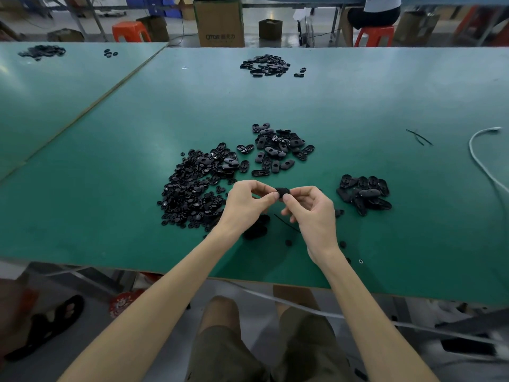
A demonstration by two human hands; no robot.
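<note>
Through the head camera I see the left hand [248,205] and the right hand [314,216] meeting just above the green table [110,216]. Each pinches one end of a small black plastic part [282,192] between thumb and forefinger. I judge the part light, rigid and smooth, likely to slip, so it is best held by its edges. Left of the grip lies a heap of small round pieces [190,197]. Beyond the grip are glossy oval shells [278,150], and to its right a smaller stack [363,195].
</note>
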